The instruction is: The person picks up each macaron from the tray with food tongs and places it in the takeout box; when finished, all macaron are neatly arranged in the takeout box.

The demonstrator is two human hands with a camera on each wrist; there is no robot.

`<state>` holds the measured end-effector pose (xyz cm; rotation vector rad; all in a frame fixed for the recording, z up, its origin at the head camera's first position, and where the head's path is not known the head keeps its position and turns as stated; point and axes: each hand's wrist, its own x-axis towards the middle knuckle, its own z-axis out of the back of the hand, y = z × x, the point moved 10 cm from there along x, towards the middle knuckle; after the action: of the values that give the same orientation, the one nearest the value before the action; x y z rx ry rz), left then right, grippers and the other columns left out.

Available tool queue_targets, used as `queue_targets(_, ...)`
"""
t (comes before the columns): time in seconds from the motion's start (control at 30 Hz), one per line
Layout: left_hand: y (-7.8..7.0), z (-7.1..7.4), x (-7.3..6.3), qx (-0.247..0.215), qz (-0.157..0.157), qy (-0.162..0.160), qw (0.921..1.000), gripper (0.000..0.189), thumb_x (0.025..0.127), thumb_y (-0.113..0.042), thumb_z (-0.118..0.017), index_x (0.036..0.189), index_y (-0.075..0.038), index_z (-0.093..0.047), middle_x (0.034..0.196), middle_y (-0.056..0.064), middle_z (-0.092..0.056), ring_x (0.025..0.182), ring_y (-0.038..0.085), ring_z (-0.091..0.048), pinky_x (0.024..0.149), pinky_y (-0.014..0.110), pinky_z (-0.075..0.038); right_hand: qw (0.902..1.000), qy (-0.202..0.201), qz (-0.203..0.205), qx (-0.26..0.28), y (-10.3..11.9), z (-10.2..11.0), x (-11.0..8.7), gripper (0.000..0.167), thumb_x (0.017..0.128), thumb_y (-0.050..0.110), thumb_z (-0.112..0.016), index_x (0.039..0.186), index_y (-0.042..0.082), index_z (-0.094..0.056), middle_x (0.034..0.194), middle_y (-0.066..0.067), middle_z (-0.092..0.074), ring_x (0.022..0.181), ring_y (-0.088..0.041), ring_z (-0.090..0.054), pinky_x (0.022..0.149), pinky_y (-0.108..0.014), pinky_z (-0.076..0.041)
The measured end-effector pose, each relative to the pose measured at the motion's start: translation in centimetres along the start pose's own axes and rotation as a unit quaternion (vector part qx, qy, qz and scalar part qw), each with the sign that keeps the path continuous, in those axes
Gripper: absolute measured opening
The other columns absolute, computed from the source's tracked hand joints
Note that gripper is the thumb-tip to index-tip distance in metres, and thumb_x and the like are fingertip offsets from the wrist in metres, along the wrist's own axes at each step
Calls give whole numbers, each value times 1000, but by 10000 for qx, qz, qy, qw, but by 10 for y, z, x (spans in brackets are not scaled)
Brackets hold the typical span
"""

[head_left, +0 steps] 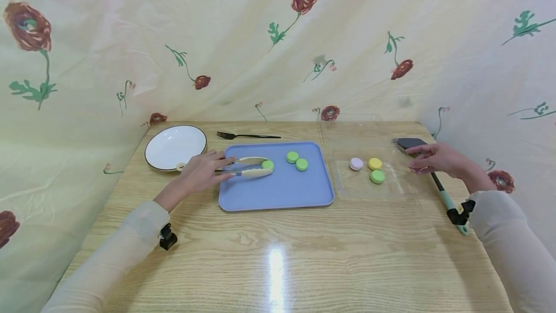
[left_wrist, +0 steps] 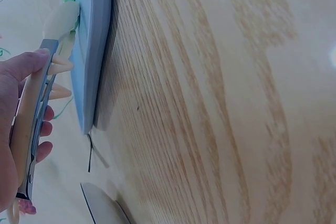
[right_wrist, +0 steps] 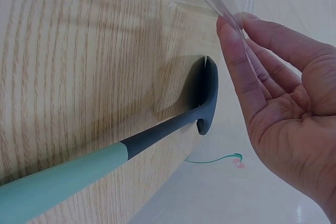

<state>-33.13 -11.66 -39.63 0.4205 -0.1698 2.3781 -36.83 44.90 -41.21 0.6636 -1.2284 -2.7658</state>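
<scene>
My left hand (head_left: 201,173) grips a pair of tongs (head_left: 257,173) with cream tips, its thumb on one arm in the left wrist view. The tips lie on either side of a green macaron (head_left: 268,165) on the blue tray (head_left: 278,194); whether they squeeze it I cannot tell. Two other green macarons (head_left: 301,164) sit to its right. My right hand (head_left: 440,159) pinches the edge of a clear plastic box (right_wrist: 223,3) between thumb and forefinger. Inside the box are a lilac macaron (head_left: 356,163), a yellow macaron (head_left: 375,163) and a green macaron (head_left: 377,177).
A white dark-rimmed plate (head_left: 173,146) stands at the back left, behind my left hand. Beyond the tray lies a black fork (head_left: 256,136). Below my right hand, a spatula with a mint handle (head_left: 447,200) lies along the right table edge. A flowered cloth (head_left: 243,37) hangs behind.
</scene>
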Motion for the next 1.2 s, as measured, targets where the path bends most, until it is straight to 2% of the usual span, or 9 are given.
queue_targets(0.23,-2,1,1,12,-36,-20,10000,50,92,-44,-73,133,-14,-70,107,4,-69,77,16,-56,56,28,-45,10000,4,7,29,0,0,0,65,101,13,-64,152,-13,-33,97,-4,-77,89,-15,-74,82,-34,-61)
queue_targets(0.43,-6,3,4,16,-82,-21,10000,50,93,-45,-71,133,-15,-70,106,3,-69,80,18,-58,56,28,-45,10000,-2,-26,18,-2,1,1,64,101,12,-64,152,-13,-33,98,-4,-77,90,-15,-74,83,-34,-61)
queue_targets(0.77,-16,9,16,-18,-230,-242,9994,46,92,-41,-74,132,-18,-71,100,0,-67,78,16,-60,51,27,-41,9999,51,-92,38,-3,0,2,66,101,12,-64,152,-13,-31,101,-4,-76,91,-15,-74,85,-36,-61)
queue_targets(0.93,-24,13,24,-66,-350,-345,9988,47,92,-42,-74,131,-16,-72,104,3,-70,82,18,-66,50,28,-41,9999,36,-67,65,-3,0,2,65,101,11,-64,152,-13,-32,99,-3,-76,90,-15,-74,85,-36,-61)
queue_targets(1.2,-33,17,37,-65,-447,-370,9983,51,90,-41,-76,134,-16,-70,110,6,-71,88,21,-67,58,31,-50,10000,20,-21,-40,1,-1,-1,65,101,13,-64,151,-14,-33,100,-5,-76,90,-15,-74,84,-37,-61)
